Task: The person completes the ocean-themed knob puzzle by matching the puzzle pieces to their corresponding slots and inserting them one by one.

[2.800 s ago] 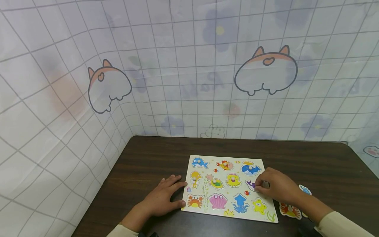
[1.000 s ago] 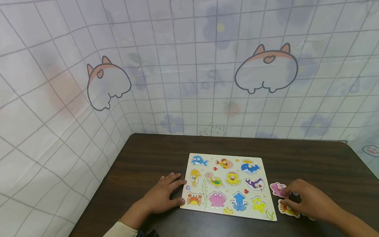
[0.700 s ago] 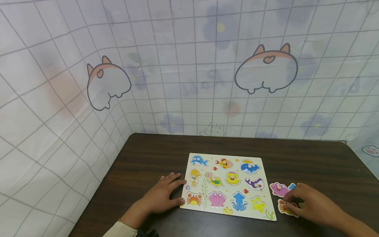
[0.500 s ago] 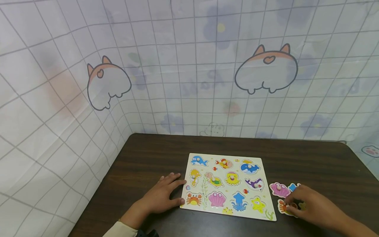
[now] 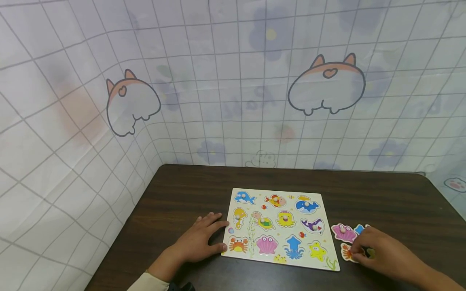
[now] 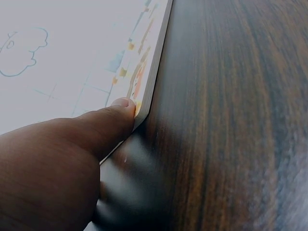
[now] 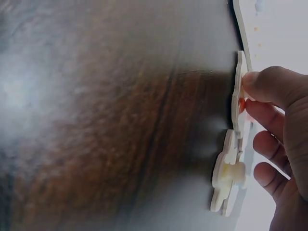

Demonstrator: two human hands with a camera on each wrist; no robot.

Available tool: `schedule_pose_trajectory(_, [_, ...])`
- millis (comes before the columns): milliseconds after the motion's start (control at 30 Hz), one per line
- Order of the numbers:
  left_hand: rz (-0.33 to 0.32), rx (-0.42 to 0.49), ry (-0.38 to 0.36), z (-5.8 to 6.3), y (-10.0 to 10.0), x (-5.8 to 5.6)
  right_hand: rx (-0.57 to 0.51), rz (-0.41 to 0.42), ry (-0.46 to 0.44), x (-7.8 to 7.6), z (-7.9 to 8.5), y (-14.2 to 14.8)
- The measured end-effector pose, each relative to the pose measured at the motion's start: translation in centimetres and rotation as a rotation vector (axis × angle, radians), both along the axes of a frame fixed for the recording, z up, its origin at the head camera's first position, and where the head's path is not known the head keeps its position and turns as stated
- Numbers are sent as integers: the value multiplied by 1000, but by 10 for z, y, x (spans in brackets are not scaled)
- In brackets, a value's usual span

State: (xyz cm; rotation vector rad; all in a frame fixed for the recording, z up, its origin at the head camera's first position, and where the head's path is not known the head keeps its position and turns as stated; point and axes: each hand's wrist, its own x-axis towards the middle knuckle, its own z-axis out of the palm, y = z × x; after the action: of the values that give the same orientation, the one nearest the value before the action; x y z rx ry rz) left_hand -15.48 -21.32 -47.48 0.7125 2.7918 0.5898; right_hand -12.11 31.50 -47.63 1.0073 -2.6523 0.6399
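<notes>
In the head view a cream puzzle board (image 5: 260, 202) with sea-animal pictures lies on the table. My left hand (image 5: 198, 242) rests at its left edge, fingers extended, and the thumb presses the near corner in the left wrist view. Right of the board, my right hand (image 5: 384, 250) pinches the orange crab puzzle piece (image 5: 346, 252) between thumb and forefinger. That crab piece (image 7: 238, 98) appears edge-on in the right wrist view, low over the table, its remaining fingers loosely bent. The bottom-row spaces on the board carry no knobs; the upper two rows hold knobbed pieces.
Beside the board lie a pink shell piece (image 5: 344, 233) and a blue piece (image 5: 359, 229) partly behind the right hand. A yellowish piece (image 5: 371, 253) shows under that hand. Dark wood table (image 5: 189, 182) surrounds the board, with a patterned cloth (image 5: 233, 133) behind.
My right hand has left the purple whale piece on the board, moved right to the loose pieces and taken hold of the crab, which has shifted slightly. The left hand stays put.
</notes>
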Motion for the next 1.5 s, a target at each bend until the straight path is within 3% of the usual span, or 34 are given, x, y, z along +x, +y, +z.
schedule_pose_trajectory(233, [2,-4,-3,0,-1,0,-26,68,60,-7,5,-8])
schedule_pose_trajectory(567, [8,-3,-14,3,0,4,-10,58,50,-15,12,-28])
schedule_pose_trajectory(967, [7,-1,-6,3,-1,2,-80,127,104,-28,17,-63])
schedule_pose_trajectory(1267, [-14,17,8,2,0,1,-57,116,24,-31,22,-86])
schedule_pose_trajectory(1500, [-12,1,18,1,0,2,9,81,-111,-35,25,-111])
